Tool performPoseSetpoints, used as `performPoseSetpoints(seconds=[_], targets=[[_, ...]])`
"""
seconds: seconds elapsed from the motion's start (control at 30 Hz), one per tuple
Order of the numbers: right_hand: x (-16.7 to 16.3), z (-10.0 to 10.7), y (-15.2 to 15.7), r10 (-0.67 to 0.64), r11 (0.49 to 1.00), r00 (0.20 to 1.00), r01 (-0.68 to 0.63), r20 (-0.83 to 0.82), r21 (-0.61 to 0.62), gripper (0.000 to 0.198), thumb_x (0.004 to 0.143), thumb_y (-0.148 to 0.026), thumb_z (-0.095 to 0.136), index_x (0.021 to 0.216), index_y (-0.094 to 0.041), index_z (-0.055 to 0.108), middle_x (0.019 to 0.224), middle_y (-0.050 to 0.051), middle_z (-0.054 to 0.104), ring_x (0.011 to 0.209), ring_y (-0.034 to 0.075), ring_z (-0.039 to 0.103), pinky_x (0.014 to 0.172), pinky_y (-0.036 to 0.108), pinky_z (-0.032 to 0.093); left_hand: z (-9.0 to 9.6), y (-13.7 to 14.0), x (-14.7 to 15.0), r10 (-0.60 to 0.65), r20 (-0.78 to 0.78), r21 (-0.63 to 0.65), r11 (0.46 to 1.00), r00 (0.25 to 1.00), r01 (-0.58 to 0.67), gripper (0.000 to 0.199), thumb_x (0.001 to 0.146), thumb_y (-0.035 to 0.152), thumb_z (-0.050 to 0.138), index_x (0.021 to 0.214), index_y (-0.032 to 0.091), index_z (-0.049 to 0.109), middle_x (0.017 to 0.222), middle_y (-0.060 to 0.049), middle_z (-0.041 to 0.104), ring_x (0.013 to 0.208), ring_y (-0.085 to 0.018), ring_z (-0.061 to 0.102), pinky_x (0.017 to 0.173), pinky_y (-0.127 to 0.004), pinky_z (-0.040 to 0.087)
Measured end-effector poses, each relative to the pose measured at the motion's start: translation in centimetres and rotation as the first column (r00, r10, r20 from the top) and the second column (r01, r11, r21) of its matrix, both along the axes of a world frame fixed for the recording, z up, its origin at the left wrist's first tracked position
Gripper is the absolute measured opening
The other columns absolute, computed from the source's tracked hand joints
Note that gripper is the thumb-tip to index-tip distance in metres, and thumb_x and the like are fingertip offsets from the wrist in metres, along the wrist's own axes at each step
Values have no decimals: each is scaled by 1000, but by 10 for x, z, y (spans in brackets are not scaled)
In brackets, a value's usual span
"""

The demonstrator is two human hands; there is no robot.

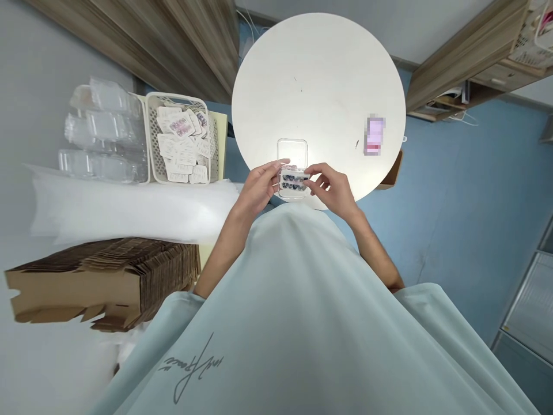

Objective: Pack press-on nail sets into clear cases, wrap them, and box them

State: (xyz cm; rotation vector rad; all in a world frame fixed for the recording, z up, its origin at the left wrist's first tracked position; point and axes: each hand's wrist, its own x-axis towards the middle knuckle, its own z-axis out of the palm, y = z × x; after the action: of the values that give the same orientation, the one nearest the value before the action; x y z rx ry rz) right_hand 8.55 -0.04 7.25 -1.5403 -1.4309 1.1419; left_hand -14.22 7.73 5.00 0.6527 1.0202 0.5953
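Note:
A clear plastic case (pixel 292 151) lies open at the near edge of the round white table, its lid folded away from me. Over its near half is a small card (pixel 294 180) bearing two rows of dark, shiny pieces, too small to name surely. My left hand (pixel 259 187) grips the left side of the case, fingers curled round its edge. From the right, my right hand (pixel 332 187) pinches the card's right end between thumb and fingers. Whether the card rests fully in the case I cannot tell.
The round white table (pixel 319 75) carries a blurred pink phone-like thing (pixel 374 136) at right. On my left are a white basket of printed cards (pixel 149 138), stacked clear plastic cases (pixel 103 132), white packing sheets (pixel 129 210) and folded cardboard boxes (pixel 86 288).

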Motion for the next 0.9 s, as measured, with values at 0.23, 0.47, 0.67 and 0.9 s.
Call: performPoseSetpoints(seconds=[0.23,0.47,0.67,0.9], targets=[[-2,-1,-1,93,996,988,-92,122,-11,32,117,-57,67,131,-29,75,122,6,79,80,17,74,78,35,64,12,-2,0,7,9,4,1000,1000,-7,43,101,53,90,125,18,88,134,-16,88,133,-33,81,113,-45,66],[-6,-2,4,102,993,963,-114,249,37,25,117,-51,69,133,-34,75,139,7,68,81,16,70,73,35,66,16,-3,-5,42,10,-17,999,999,-42,45,101,55,90,128,18,86,137,-18,87,142,-38,78,117,-49,65],[-13,-2,6,56,997,970,-69,237,44,38,115,-65,70,137,-35,77,136,9,68,94,21,74,74,34,67,13,-5,-14,39,12,-10,999,999,-38,50,103,58,89,134,20,86,138,-16,87,136,-35,80,110,-46,67],[-10,-16,41,-208,970,975,195,-82,-142,74,103,-93,66,138,-30,78,123,8,79,100,22,80,72,31,70,12,-9,-23,-4,56,-44,999,998,6,52,97,59,94,129,18,88,134,-16,88,130,-35,81,106,-47,68]])
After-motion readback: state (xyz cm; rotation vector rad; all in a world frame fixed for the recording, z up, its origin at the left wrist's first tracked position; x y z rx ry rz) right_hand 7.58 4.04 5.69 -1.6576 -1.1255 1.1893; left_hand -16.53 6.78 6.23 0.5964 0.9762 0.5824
